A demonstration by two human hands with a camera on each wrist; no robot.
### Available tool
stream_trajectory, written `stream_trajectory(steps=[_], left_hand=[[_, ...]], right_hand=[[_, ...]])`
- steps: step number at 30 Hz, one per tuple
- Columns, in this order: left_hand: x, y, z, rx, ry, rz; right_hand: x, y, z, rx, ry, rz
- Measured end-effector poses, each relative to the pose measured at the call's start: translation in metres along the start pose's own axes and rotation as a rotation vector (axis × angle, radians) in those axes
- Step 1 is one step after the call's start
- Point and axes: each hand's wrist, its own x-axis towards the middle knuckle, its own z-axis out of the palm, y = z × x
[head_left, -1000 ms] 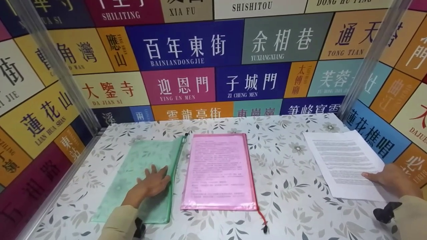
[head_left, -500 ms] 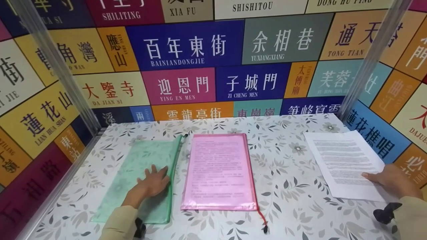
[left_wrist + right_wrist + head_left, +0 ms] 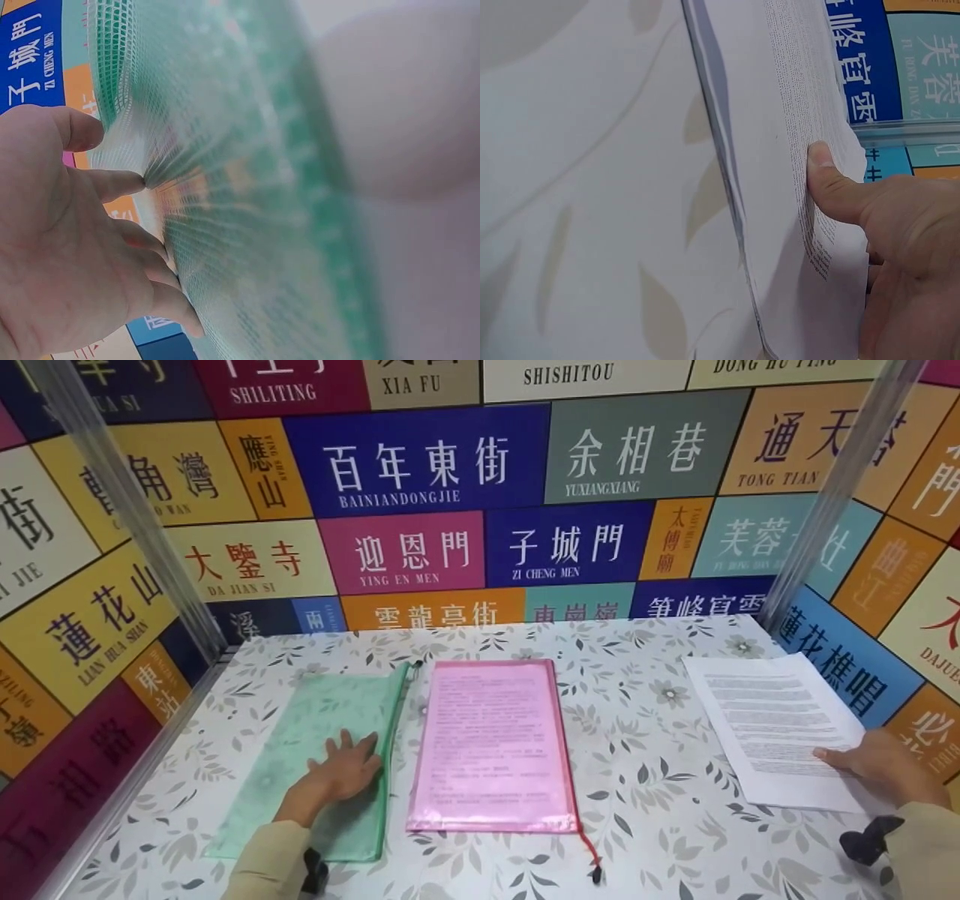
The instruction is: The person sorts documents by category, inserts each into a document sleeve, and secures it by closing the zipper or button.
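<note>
My left hand [image 3: 346, 765] lies flat with spread fingers on a green mesh zip pouch [image 3: 315, 720] at the left of the table. In the left wrist view that hand [image 3: 67, 247] presses the green mesh [image 3: 247, 195] from close up. My right hand [image 3: 877, 765] holds the near right corner of a stack of white printed sheets [image 3: 772, 720]. In the right wrist view the thumb [image 3: 832, 180] sits on top of the sheets [image 3: 780, 150] and the fingers lie behind their edge. A pink pouch [image 3: 491, 742] with a printed page inside lies between the hands.
The table [image 3: 660, 780] has a floral cover. Walls with colourful sign panels close it in at the back and both sides, with metal posts [image 3: 127, 517] at the corners. A red zip cord [image 3: 592, 859] trails from the pink pouch's near corner.
</note>
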Motion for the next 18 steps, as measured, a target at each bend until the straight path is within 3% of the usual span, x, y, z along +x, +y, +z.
stream_trajectory(steps=[18], left_hand=[[-0.0001, 0.0019, -0.0004, -0.013, 0.004, 0.004]], right_hand=[[0.0050, 0.0095, 0.0044, 0.055, 0.043, -0.068]])
